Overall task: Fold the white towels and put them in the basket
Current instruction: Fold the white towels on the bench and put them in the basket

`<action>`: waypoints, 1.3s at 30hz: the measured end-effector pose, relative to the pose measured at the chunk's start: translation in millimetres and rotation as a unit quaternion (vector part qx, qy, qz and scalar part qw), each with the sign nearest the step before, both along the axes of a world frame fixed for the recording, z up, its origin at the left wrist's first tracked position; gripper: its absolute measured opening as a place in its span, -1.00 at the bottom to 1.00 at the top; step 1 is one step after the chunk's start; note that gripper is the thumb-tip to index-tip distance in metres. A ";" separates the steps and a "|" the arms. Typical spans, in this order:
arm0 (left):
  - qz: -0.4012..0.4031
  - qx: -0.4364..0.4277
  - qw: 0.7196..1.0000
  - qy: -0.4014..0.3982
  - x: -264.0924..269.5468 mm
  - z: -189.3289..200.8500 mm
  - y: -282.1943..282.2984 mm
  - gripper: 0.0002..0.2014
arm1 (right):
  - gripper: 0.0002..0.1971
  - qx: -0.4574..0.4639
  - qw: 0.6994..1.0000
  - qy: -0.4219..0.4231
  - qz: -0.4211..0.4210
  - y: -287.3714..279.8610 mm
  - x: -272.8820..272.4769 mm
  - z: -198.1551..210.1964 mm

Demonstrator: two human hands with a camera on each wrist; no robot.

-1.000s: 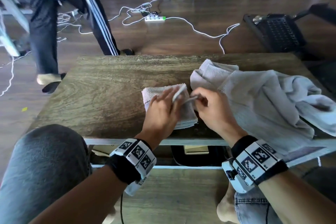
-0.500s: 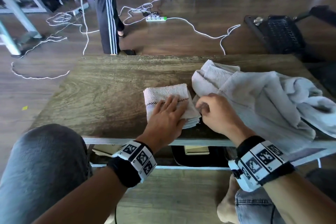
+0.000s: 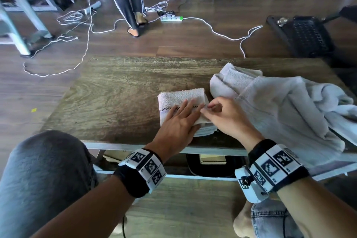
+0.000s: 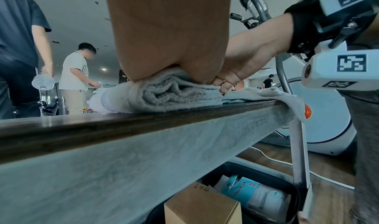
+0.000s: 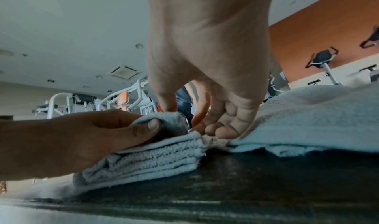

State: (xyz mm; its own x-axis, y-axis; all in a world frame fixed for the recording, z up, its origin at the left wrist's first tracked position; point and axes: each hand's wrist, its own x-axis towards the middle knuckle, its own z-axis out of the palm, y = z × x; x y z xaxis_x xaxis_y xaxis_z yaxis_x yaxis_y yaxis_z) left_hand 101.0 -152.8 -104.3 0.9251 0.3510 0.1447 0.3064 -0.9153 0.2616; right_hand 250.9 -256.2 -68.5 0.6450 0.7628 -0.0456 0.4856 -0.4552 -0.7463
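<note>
A: Left hand lies flat on the folded towel, fingers straight and spread, palm pressing the stack onto the table. Nothing curled around it from above.

B: From the right wrist view the left thumb sits along the towel's near edge, against the layers, so the stack is squeezed under the palm.

A: Right hand is just beside the left fingertips, at the towel's right edge. Fingers are curled, thumb and forefinger drawn close together.

B: Are they pinching cloth? In the right wrist view the fingertips touch down where the folded towel meets the pile. I cannot tell whether any fabric is held.

A: Agreed. The pile starts directly right of that hand, loose and crumpled, one end draping over the table's near edge.

B: Folded towel stays under the left palm, several layers showing at its near side, a dark stitched band crossing beneath the fingers.
</note>
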 end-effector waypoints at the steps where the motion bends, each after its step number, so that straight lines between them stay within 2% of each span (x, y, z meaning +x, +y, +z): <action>1: -0.001 0.004 1.000 -0.001 -1.8 -0.9 1.1 -0.39 | -0.77 -0.010 1.000 0.004 0.002 1.0 -1.7 0.7; 4: 0.000 0.017 1.000 -0.008 -7.6 -2.7 3.2 -0.41 | -0.76 -0.033 0.999 0.020 0.005 4.3 -2.3 0.2; 7: 0.026 0.013 0.999 -0.013 -11.9 -2.1 4.2 -0.35 | -0.75 -0.024 0.999 0.026 -0.013 8.2 -1.0 4.7; 12: 0.074 0.002 0.997 -0.007 -19.2 1.8 8.1 -0.29 | -0.80 0.009 0.999 -0.020 -0.038 6.4 4.0 14.2; 17: 0.077 -0.002 0.997 0.023 -19.8 1.7 7.8 -0.30 | -0.79 -0.092 0.992 -0.086 0.030 6.1 -1.3 6.2; 19: 0.078 0.007 0.996 0.038 -19.7 1.8 6.1 -0.32 | -0.79 -0.099 0.984 -0.143 0.032 8.8 -7.6 3.5; 22: 0.079 0.000 0.995 0.052 -18.0 2.8 5.5 -0.31 | -0.82 -0.038 0.959 -0.279 0.042 18.5 -15.2 -1.3; 25: 0.078 -0.014 0.996 0.046 -16.7 5.9 4.5 -0.34 | -0.65 0.010 0.950 -0.282 0.134 30.6 -25.5 -14.2; 28: 0.063 -0.044 0.995 0.061 -18.6 18.7 9.0 -0.28 | -0.37 -0.064 0.957 -0.225 0.173 36.2 -29.6 -31.2; 30: 0.053 -0.126 0.990 0.013 -19.1 26.4 19.3 -0.37 | -0.09 -0.117 0.948 -0.222 0.196 38.0 -28.6 -37.3; 31: 0.056 -0.169 0.983 -0.041 -18.2 27.3 25.5 -0.45 | -0.06 -0.136 0.942 -0.229 0.206 39.4 -28.1 -38.7; 33: 0.090 -0.186 0.970 -0.128 -13.1 22.1 33.0 -0.54 | -0.26 -0.143 0.942 -0.228 0.202 41.7 -28.0 -38.9; 34: 0.116 -0.170 0.969 -0.134 -10.2 17.8 33.3 -0.54 | -0.33 -0.137 0.945 -0.224 0.194 41.9 -28.2 -37.5; 37: 0.176 -0.134 0.974 -0.042 -2.1 5.9 26.7 -0.46 | -0.43 -0.122 0.953 -0.220 0.166 42.1 -26.0 -29.7; 39: 0.183 -0.129 0.975 -0.007 0.8 -2.6 23.6 -0.43 | -0.44 -0.066 0.965 -0.220 0.124 44.8 -22.7 -21.1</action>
State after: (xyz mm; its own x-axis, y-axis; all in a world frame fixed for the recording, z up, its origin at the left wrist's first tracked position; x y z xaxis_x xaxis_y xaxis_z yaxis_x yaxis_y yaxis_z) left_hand 101.8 -129.2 -106.9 0.7299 0.6833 0.0203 0.5943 -0.6490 0.4750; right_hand 228.3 -211.4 -89.6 0.4216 0.9028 0.0844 0.8491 -0.3604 -0.3862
